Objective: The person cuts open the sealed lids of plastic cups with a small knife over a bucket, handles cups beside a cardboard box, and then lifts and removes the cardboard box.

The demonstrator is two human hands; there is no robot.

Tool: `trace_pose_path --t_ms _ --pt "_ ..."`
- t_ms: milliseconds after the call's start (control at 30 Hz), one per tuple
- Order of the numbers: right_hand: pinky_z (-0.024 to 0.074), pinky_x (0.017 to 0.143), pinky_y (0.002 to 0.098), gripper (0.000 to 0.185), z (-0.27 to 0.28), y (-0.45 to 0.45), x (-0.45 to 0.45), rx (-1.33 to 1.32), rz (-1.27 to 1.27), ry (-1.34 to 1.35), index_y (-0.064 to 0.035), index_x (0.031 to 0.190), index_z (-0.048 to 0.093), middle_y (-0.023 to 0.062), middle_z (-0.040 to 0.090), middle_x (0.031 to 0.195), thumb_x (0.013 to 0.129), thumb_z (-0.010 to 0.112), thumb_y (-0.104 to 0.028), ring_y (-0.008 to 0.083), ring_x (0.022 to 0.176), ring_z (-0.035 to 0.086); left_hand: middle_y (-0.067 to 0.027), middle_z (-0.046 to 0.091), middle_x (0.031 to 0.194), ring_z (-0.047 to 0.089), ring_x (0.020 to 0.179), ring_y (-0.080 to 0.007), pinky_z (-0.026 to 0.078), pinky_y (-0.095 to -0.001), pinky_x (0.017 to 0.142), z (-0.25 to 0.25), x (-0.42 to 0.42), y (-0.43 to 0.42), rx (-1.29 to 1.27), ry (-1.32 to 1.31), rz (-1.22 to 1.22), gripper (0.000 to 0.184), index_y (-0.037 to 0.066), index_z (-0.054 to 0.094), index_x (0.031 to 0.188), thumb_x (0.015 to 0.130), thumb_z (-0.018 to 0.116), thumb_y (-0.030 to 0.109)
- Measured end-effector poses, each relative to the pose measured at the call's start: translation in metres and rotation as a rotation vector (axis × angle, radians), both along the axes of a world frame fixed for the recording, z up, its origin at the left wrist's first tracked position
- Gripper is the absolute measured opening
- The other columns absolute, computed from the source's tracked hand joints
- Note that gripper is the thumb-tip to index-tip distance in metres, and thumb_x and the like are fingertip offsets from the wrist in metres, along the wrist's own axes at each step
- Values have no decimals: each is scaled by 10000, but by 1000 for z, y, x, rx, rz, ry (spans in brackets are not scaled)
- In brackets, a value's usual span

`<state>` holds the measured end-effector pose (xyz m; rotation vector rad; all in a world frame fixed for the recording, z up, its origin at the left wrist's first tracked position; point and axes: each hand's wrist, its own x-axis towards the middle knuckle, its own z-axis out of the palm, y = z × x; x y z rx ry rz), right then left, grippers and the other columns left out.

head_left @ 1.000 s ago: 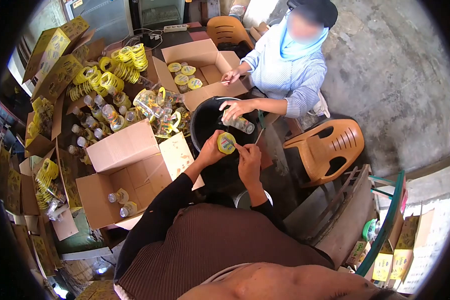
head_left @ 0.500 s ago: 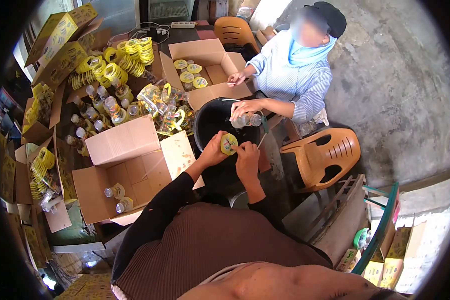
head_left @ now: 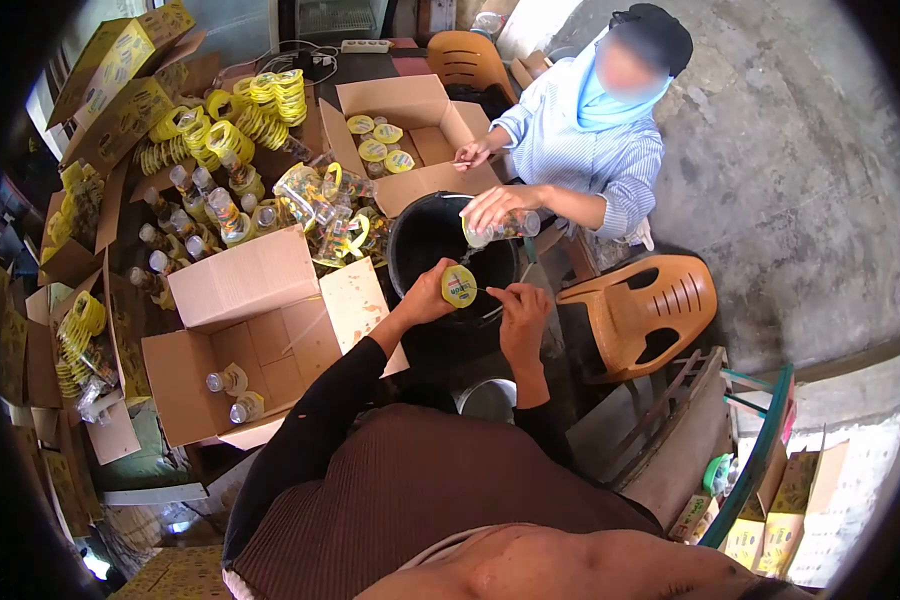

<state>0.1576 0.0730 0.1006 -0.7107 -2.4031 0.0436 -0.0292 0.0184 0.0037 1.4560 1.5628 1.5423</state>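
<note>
Yellow-topped container [head_left: 459,286], right hand [head_left: 523,312] newly apart

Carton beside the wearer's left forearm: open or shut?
Open: the carton's flaps are spread outward, and two containers show inside.

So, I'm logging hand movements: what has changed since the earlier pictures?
The right hand has drawn back rightward from the yellow disc; the co-worker's clear container has swung its outer end upward. The left hand still holds the disc.
</note>
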Motion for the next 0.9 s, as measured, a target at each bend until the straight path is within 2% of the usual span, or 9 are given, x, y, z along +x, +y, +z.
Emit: trace_pose_path --t_ms 100,433,500,600,667,900 --pt "370 884 393 261 -6 0 1 31 76 5 -169 1006 725 -2 553 941 799 627 -43 217 936 518 -182 657 1030 645 1011 -378 527 -414 846 0 -1 1 -11 13 -47 623 39 457 1158 655 821 87" --pt "369 891 393 293 -14 1 -6 67 103 -18 -193 995 721 -13 568 938 762 627 -43 214 948 530 -175 661 1011 652 998 -375 530 -411 834 1 -3 0 -9 18 -73 624 47 462 1154 652 829 95" --pt "366 899 394 235 -12 1 -8 81 130 -56 -156 962 719 -10 575 951 766 635 -58 202 962 533 -174 661 1009 653 995 -375 531 -409 832 2 -3 0 -19 11 -81 624 47 464 1153 650 831 96" --pt "360 904 389 236 -21 3 -15 72 187 -82 -157 979 716 -16 579 943 779 633 -63 193 965 536 -173 661 1006 656 986 -371 532 -403 826 6 -2 -1 -20 23 -93 617 49 470 1146 650 832 104" --pt "358 902 385 231 -28 4 -18 83 191 -94 -159 976 716 -19 582 942 782 634 -64 189 966 537 -148 672 1015 675 978 -327 534 -382 832 8 -2 -3 -33 16 -102 608 60 473 1152 659 829 95" --pt "355 898 381 222 -27 15 -15 137 194 -83 -160 956 717 -23 581 939 775 635 -60 179 957 542 -142 680 1016 681 978 -301 532 -375 833 9 -2 -2 -59 -23 -86 611 55 477 1149 657 837 105"
